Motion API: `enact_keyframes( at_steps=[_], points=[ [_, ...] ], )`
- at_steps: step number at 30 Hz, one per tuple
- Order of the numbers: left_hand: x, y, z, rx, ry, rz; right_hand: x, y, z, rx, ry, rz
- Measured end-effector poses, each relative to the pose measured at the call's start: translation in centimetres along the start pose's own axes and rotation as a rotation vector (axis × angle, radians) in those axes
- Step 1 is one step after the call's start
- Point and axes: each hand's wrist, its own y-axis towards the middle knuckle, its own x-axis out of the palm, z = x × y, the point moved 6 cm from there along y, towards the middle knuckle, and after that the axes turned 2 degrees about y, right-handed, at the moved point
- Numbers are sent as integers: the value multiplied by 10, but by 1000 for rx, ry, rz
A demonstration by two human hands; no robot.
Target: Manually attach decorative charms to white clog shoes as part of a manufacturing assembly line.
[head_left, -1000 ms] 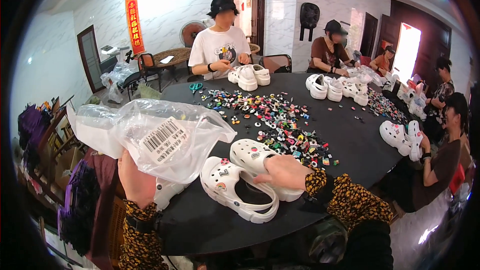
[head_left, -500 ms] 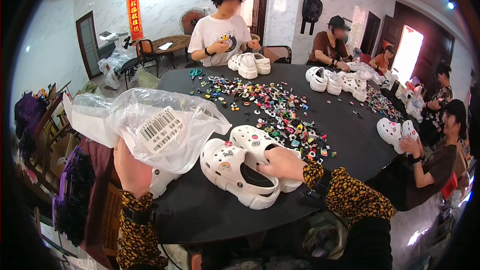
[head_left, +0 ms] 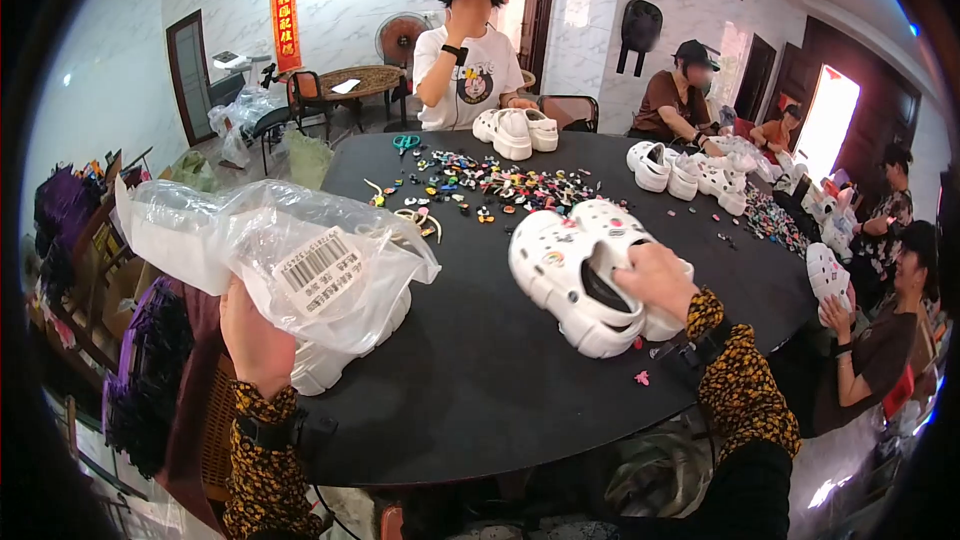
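My right hand [head_left: 658,282] grips a pair of white clogs [head_left: 560,275] by their inner sides, fingers inside the openings. The clogs are tilted over the right part of the black table and have several small charms on their uppers. My left hand [head_left: 258,340] holds a clear plastic bag [head_left: 375,285] with a white barcode label; the bag hides most of its fingers. Partly covered by that bag, another white clog [head_left: 325,368] rests at the table's left edge. Small colourful charms [head_left: 510,183] lie scattered beyond the clogs.
The black table [head_left: 480,410] also bears teal scissors [head_left: 406,143], beige straps [head_left: 418,220] and a pink charm [head_left: 642,378]. More white clogs stand before a person [head_left: 475,70] across the table. Other people work along the right side. Purple-trimmed dark bundles [head_left: 150,380] hang at left.
My right hand has moved the clogs right and away from me. The bag has shifted slightly left, showing more of the clog below. The person opposite has raised a hand to the face.
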Motion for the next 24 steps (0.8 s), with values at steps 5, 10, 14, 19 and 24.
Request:
enact_keyframes(
  at_steps=[5,10,14,19,24],
  points=[
    [40,2,-6,-187,-435,2,-7,-4,68,163,-161,-71],
    [62,-3,-11,-177,-515,-16,-41,-24,47,164,-378,-174],
    [93,-12,-17,-237,-344,-32,-83,-40,-25,-143,-273,229],
    [153,-44,-40,-393,-373,-238,-76,-67,-116,-650,-131,310],
    [188,-75,-41,-517,-337,-496,-54,-68,-123,-764,-24,441]
  ],
)
